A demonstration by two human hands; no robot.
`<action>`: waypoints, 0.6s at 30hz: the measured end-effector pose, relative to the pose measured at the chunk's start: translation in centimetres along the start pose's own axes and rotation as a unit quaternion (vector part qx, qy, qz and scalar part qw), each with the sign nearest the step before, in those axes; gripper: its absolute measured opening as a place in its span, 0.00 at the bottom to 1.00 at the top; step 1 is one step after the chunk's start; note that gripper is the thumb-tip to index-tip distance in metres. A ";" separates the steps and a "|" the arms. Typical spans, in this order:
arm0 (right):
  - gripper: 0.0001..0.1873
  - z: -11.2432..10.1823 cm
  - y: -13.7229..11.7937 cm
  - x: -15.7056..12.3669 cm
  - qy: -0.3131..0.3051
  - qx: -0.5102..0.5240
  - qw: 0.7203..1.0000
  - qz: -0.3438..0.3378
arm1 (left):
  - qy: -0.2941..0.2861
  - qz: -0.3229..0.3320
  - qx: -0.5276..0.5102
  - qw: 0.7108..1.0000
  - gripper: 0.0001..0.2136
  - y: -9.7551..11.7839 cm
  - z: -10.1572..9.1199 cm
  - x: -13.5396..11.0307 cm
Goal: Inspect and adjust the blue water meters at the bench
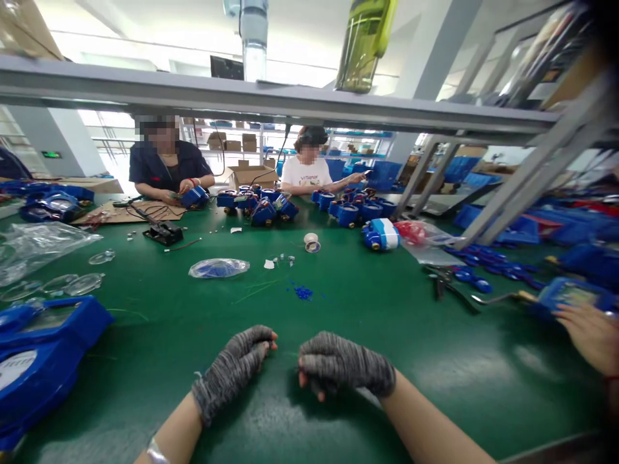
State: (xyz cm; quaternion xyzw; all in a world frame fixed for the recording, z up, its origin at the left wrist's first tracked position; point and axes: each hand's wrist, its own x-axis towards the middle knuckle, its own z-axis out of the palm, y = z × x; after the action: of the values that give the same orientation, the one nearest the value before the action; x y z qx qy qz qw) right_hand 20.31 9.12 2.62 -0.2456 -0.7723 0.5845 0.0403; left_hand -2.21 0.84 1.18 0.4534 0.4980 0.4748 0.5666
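My left hand point(239, 361), in a grey knitted fingerless glove, is low over the green tabletop with its fingertips pinched together. Facing it across a small gap, my right hand point(338, 364) wears a matching glove, its fingers curled inward. A faint thin line shows between the two hands; whatever the fingers grip is too small or hidden to name. Beyond them lies a small pile of blue bits point(303, 293), with thin green strands point(258, 290) beside it. Farther off are a clear bag with blue contents point(219, 268) and a small spool point(312, 242).
Large blue housings point(43, 361) stand at the left, near clear discs point(84, 283). Pliers point(452, 287) lie at the right, close to another person's hand point(587, 332). Two people sit across the table behind several blue meters point(264, 209). A metal shelf point(290, 100) spans overhead.
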 end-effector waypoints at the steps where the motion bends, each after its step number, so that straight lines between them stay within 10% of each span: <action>1: 0.28 -0.2 -0.1 -0.2 -0.019 0.082 0.996 -0.032 | -0.014 -0.003 0.017 1.000 0.19 0.2 0.3 -0.1; 5: 0.24 -0.3 0.0 -0.2 0.089 0.272 0.936 -0.207 | -0.127 -0.040 0.030 0.991 0.20 0.8 2.3 -0.9; 11: 0.24 -0.4 1.0 0.1 0.311 -0.087 0.929 -0.180 | -0.099 -0.070 -0.039 0.992 0.21 -1.0 1.4 -0.8; 14: 0.21 -0.4 1.0 -0.1 0.268 -0.234 0.926 -0.124 | -0.047 -0.026 -0.148 0.988 0.21 -2.0 -0.6 0.5; 18: 0.24 -0.8 0.9 -0.5 0.080 -0.122 0.988 -0.049 | -0.007 -0.011 -0.185 0.983 0.17 -1.6 -2.0 1.5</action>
State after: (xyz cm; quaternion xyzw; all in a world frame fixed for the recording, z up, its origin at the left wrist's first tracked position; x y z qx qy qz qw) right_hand 21.34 9.76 2.18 -0.2566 -0.8431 0.4619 0.0998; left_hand -3.96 2.22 -0.82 0.3390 0.4025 0.5492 0.6492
